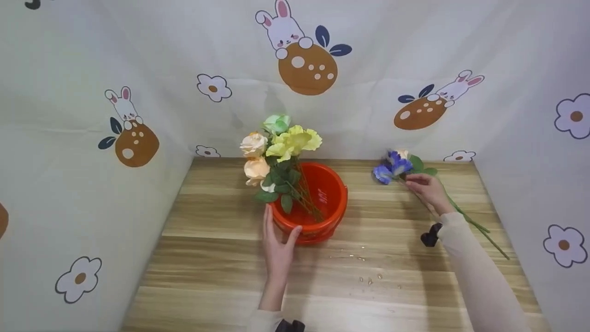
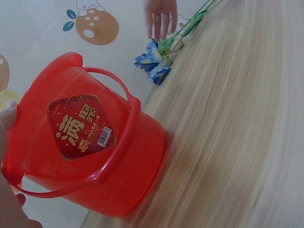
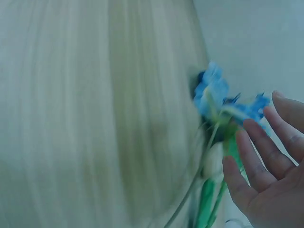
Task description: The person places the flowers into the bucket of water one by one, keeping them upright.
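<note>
A red plastic bucket [image 1: 339, 196] stands on the wooden table, with artificial flowers in it: a yellow bloom [image 1: 295, 144], peach roses [image 1: 255, 157] and a pale green rose [image 1: 276, 123]. Against the bucket's near left side, my left hand [image 1: 278, 249] rests with thumb and fingers spread. To the right, my right hand [image 1: 428, 190] reaches over a blue-purple iris-like flower [image 1: 392, 166], whose stem lies beside other green stems. Its fingers look extended and apart in the right wrist view, beside the blue flower [image 3: 211, 95]. Whether they touch a stem cannot be told.
Small gold-coloured bits [image 1: 370, 280] lie scattered on the table [image 1: 207, 272] in front of the bucket. Cloth walls printed with rabbits and flowers [image 1: 212, 87] close in the back and both sides. The bucket's handle [image 2: 114, 154] hangs down its front.
</note>
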Tool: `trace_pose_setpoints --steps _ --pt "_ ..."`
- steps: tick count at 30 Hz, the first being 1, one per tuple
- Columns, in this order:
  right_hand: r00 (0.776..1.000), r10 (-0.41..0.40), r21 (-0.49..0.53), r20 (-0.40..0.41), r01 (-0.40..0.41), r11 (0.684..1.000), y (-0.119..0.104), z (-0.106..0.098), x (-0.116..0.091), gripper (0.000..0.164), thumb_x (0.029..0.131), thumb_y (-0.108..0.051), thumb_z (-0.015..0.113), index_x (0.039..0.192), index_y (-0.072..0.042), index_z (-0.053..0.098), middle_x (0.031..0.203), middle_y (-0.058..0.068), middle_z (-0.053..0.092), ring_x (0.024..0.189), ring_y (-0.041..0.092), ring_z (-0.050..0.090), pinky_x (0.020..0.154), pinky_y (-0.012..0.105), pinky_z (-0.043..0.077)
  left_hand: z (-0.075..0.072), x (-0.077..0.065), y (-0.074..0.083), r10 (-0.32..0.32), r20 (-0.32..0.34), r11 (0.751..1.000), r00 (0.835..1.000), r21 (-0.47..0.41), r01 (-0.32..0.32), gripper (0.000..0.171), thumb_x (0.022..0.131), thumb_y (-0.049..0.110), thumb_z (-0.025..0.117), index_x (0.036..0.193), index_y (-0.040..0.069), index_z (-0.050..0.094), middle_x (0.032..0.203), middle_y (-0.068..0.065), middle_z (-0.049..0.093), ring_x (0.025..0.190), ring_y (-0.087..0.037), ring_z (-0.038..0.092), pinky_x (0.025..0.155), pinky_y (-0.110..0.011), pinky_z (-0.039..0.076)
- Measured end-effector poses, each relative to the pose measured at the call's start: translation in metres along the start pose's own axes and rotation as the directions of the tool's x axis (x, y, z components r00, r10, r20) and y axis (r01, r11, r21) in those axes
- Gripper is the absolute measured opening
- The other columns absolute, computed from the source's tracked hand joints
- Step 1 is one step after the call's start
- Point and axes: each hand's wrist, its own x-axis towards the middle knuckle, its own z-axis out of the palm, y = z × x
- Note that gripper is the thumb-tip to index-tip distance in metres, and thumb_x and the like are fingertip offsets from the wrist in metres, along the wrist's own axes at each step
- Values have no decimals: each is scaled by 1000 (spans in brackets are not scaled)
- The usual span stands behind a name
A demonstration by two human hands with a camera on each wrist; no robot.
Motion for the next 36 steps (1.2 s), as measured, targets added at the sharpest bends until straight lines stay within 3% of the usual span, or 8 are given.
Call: trace_pose_setpoints --steps 2,6,13,19,22,24,28,36 --pt "999 46 -19 -10 -46 999 9 -2 -5 45 98 -13 62 132 15 53 127 19 66 90 -12 58 83 6 49 -1 -2 0 -7 0 1000 1000 2 7 89 85 29 79 158 19 29 165 -4 26 154 -27 22 125 -52 21" --pt "994 107 -35 -25 -108 994 23 -7 -11 46 99 -13 60 135 14 50 137 30 57 92 -12 54 83 4 47 -1 -1 1 -2 0 1000 1000 4 2 88 85 26 79 157 17 30 165 -6 27 153 -29 23 125 -52 21" --pt "995 99 -49 -16 -99 994 40 -11 -11 47 99 -12 60 135 15 49 135 34 56 89 -12 57 81 9 49 -1 2 3 10 11 1000 1000 12 -10 90 85 33 78 158 18 28 166 -7 25 154 -28 22 125 -52 22" --pt "993 120 69 21 -122 990 46 -10 -12 48 98 -6 58 137 18 44 115 10 71 89 -7 62 79 15 54 -1 0 2 9 2 1000 1000 6 -9 89 84 31 79 158 18 29 166 -4 26 154 -27 23 125 -52 22" --pt "989 147 154 35 -150 977 45 -9 -12 50 98 -3 58 139 18 40 102 -8 71 87 -3 67 78 18 57 0 -1 2 9 -5 1000 1000 -4 -9 89 84 27 80 157 17 30 165 -4 28 153 -27 24 125 -52 22" --pt "986 157 195 50 -164 967 45 -8 -12 52 98 -3 58 141 19 37 97 -12 71 85 0 69 78 19 59 0 -2 2 14 -9 1000 1000 -8 -14 89 83 22 80 157 15 31 164 -6 29 153 -28 25 124 -52 23" --pt "985 163 227 60 -173 959 45 -5 -13 53 97 -2 59 141 19 37 93 -12 72 84 3 71 79 22 60 0 -2 4 16 -12 1000 1000 -15 -16 89 82 20 81 156 14 31 164 -7 29 152 -28 26 125 -52 23" --pt "984 116 218 132 -144 965 49 -2 -13 49 98 3 55 139 22 37 100 -8 73 89 1 71 84 21 59 0 -2 3 2 -9 1000 1000 -27 -2 88 84 20 80 157 17 31 165 -5 28 153 -26 24 125 -51 21"
